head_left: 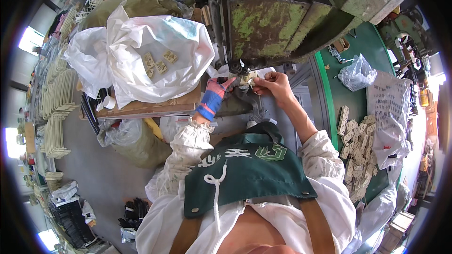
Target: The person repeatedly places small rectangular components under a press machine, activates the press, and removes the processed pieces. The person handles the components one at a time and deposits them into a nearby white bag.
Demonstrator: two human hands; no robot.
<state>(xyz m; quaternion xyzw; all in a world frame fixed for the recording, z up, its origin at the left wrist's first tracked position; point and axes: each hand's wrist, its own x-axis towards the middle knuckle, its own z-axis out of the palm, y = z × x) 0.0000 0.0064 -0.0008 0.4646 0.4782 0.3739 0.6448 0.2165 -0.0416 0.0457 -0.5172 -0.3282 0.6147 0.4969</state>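
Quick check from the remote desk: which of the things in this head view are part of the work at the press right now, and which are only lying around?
In the job:
- left hand in a patterned glove, at the press
- right hand, bare, pinching the small pale piece
- green press above both hands

Lying about:
- white bag with pale pieces
- heap of pale pieces on the green table
- clear bag
- black gloves on the floor

A grey concrete floor spreads over the near left. Along its left edge stand stacks of pale wire frames, with bright windows behind them letting in daylight. A wooden board lies at the middle left under a big white plastic bag. On the right curves a green counter, lit by sun from the far right.
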